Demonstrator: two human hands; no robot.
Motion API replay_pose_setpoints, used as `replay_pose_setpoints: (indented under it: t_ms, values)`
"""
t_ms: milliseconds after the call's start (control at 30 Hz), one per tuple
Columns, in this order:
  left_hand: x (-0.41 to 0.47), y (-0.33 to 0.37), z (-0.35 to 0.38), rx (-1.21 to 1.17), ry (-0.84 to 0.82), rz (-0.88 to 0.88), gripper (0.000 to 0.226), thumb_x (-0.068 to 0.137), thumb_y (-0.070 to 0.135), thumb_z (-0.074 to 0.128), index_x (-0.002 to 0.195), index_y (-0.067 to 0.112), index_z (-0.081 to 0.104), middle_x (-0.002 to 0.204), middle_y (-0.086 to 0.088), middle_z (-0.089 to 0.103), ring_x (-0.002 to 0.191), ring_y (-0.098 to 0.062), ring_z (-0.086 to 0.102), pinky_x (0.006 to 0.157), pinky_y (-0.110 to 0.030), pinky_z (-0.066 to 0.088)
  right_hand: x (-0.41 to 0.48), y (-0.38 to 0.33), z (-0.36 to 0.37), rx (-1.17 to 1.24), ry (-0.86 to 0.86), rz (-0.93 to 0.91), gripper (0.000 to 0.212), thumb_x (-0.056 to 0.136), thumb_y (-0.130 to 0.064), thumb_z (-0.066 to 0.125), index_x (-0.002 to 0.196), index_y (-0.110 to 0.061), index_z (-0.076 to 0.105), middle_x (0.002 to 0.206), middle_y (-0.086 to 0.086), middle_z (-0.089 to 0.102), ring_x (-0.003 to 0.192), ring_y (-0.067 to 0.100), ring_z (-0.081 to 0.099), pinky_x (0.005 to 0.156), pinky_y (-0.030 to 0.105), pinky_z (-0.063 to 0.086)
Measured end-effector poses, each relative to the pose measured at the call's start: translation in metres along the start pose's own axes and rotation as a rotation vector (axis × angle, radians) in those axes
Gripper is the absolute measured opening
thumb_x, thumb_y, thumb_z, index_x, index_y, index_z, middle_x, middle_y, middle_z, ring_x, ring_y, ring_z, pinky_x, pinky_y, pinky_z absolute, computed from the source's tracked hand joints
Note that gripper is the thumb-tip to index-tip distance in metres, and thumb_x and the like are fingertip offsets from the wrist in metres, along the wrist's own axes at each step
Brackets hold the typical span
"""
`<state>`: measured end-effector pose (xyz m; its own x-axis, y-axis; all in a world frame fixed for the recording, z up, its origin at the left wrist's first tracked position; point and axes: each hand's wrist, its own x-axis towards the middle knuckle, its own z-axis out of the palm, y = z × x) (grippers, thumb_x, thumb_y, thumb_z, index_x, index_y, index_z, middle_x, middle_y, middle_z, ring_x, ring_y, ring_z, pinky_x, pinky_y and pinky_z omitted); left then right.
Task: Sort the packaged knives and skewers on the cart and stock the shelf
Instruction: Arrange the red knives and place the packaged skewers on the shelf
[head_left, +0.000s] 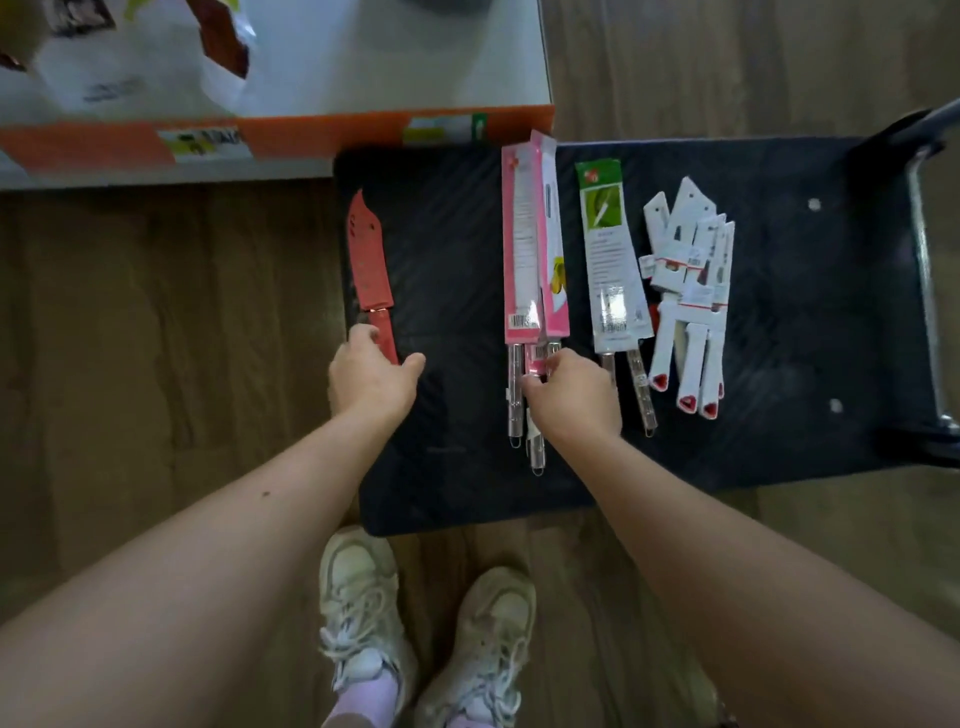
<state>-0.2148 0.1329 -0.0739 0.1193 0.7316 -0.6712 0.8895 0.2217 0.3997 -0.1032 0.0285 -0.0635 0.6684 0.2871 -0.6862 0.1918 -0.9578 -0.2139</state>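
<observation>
A black cart (779, 364) carries sorted goods. At its left edge lies a red knife (369, 260) in a red sheath, and my left hand (371, 382) closes on its handle. In the middle lie pink-packaged knives (530, 244) with clear handles, and my right hand (574, 397) grips one of them at the lower end of its pack. To the right sits a green-and-white pack (610, 260) with clear handles. Further right lies a fanned pile of white-carded knives (688, 291) with red-tipped handles.
A white shelf (363, 62) with an orange front edge (322, 135) and price labels stands at the far left, holding blurred packets. The cart's metal handle (924, 260) rises at the right. My shoes (421, 634) stand on the wood floor below the cart.
</observation>
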Motion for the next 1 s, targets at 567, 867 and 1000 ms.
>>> replay_pose_setpoints:
  t_ms: [567, 867, 1000]
  values:
    - [0.045, -0.022, 0.034, -0.074, 0.218, -0.025, 0.033, 0.084, 0.023, 0.069, 0.112, 0.014, 0.054, 0.114, -0.007, 0.06, 0.092, -0.018, 0.057, 0.072, -0.027, 0.041, 0.036, 0.004, 0.033, 0.072, 0.179, -0.082, 0.035, 0.09, -0.034, 0.059, 0.111, -0.009, 0.048, 0.107, 0.006, 0.057, 0.088, 0.02, 0.055, 0.068, 0.027, 0.037]
    - [0.037, -0.021, 0.033, -0.151, 0.205, -0.067, 0.032, 0.085, 0.02, 0.067, 0.114, 0.011, 0.056, 0.1, -0.001, 0.062, 0.086, -0.016, 0.06, 0.076, -0.028, 0.05, 0.05, 0.027, 0.034, 0.167, 0.171, 0.115, 0.034, 0.091, -0.039, 0.055, 0.109, -0.01, 0.057, 0.107, 0.007, 0.062, 0.096, 0.024, 0.06, 0.075, 0.034, 0.047]
    - [0.031, -0.019, 0.031, -0.175, 0.176, -0.104, 0.035, 0.085, 0.02, 0.068, 0.117, 0.01, 0.059, 0.112, -0.006, 0.065, 0.103, -0.022, 0.063, 0.088, -0.033, 0.052, 0.045, 0.033, 0.024, 0.203, 0.147, 0.1, 0.031, 0.09, -0.039, 0.058, 0.105, -0.012, 0.062, 0.098, 0.003, 0.065, 0.087, 0.018, 0.06, 0.066, 0.026, 0.042]
